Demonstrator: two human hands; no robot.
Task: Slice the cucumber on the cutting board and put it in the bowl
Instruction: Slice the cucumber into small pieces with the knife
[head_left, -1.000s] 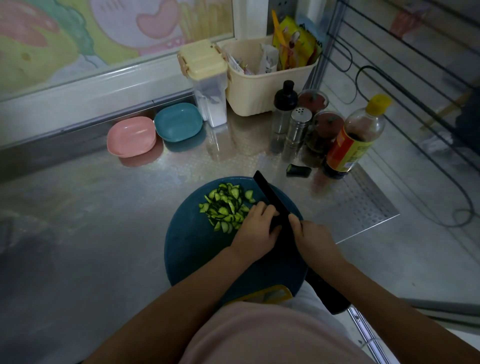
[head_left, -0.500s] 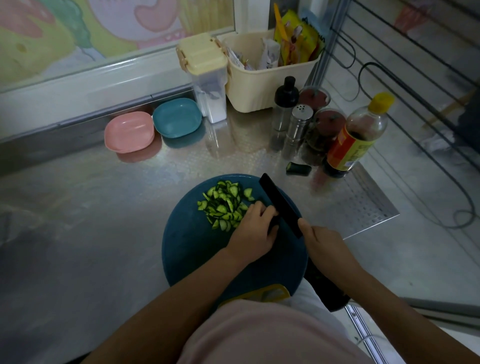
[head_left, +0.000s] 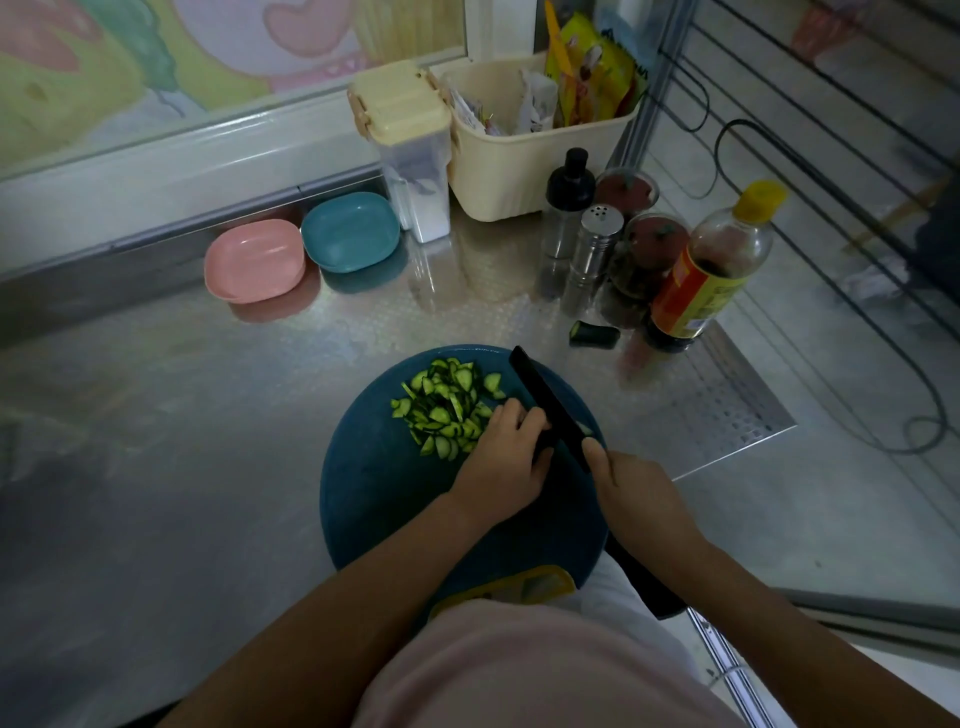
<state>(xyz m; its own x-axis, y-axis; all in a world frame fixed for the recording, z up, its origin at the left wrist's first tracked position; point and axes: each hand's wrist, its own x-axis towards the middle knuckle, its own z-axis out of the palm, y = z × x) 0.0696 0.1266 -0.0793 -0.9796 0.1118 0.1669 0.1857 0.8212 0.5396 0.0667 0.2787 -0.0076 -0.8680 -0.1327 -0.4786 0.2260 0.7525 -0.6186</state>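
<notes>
Head view: left hand (head_left: 506, 457) holds cucumber (head_left: 544, 442), right hand (head_left: 636, 493) grips knife (head_left: 548, 405).

**No legible text**

Nothing written can be read here. The bottle (head_left: 727, 244) with the yellow cap wears an orange and yellow label (head_left: 693, 296), but its print is too small and dim (only colour blocks show). The yellow packets (head_left: 592, 67) in the cream basket (head_left: 519, 161) carry printing that is likewise illegible.

Your left hand (head_left: 506, 462) sits curled on the round dark-blue cutting board (head_left: 374, 493), beside the heap of green cucumber slices (head_left: 444, 410); your right hand (head_left: 634, 493) grips the black knife (head_left: 545, 400) alongside it.
</notes>
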